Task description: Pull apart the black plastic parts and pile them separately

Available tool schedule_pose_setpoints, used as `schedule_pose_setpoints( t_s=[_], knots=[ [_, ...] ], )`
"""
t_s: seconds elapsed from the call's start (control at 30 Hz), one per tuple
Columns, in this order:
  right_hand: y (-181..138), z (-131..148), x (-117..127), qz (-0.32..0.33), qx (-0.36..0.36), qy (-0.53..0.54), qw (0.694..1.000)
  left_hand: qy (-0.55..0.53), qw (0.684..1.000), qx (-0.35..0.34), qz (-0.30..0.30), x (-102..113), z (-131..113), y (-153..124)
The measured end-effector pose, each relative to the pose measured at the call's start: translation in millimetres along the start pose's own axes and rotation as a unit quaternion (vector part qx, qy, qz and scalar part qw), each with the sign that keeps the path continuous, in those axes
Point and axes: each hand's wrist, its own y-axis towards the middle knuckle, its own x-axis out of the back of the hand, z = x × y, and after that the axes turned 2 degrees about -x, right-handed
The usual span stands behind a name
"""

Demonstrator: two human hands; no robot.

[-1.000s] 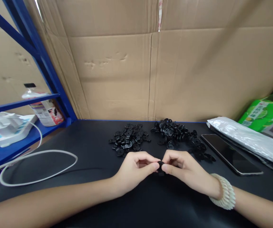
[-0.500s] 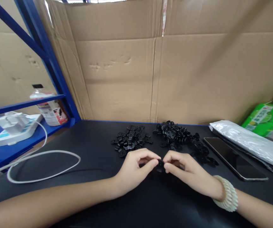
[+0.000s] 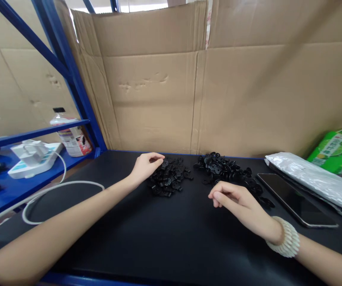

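Observation:
My left hand (image 3: 147,169) reaches to the far-left edge of a pile of small black plastic parts (image 3: 171,180), thumb and index finger closed together. Dark pieces lie right at its fingertips, and I cannot make out which of them, if any, is pinched. My right hand (image 3: 233,198), a pale coiled band (image 3: 285,237) at its wrist, hovers in front of a second pile of round black parts (image 3: 218,167). Its fingers are curled and pressed together, with nothing showing between them.
A phone (image 3: 296,198) and a silvery plastic package (image 3: 316,178) lie at the right, near a green pack (image 3: 331,149). At the left are a white cable (image 3: 69,183), a power strip (image 3: 36,163) and a bottle (image 3: 72,137) on a blue shelf. Cardboard (image 3: 153,99) stands behind.
My hands have come apart from the round black part they both held. My left hand has moved left and away to the left pile; my right hand stays nearly in place, fingers more curled.

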Motion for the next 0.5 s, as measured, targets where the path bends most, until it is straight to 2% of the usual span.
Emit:
schedule_pose_setpoints(
  t_s=[0.13, 0.27, 0.37, 0.5],
  knots=[
    [-0.9, 2.2, -0.1, -0.031, 0.019, 0.005, 0.999, 0.007, 1.000, -0.021, -0.018, -6.2, -3.3, -7.4],
    [2.7, 2.8, 9.8, -0.073, 0.035, -0.012, 0.997, -0.008, 0.996, -0.084, -0.005, -12.7, -33.0, -30.6],
    [9.1, 1.1, 34.4, -0.077, 0.018, -0.065, 0.995, -0.038, 0.986, -0.142, 0.072, -22.9, -56.9, -57.2],
    [16.2, -3.3, 80.1, 0.025, -0.017, -0.191, 0.981, -0.110, 0.939, -0.218, 0.243, -35.4, -71.5, -86.4]
  ],
)
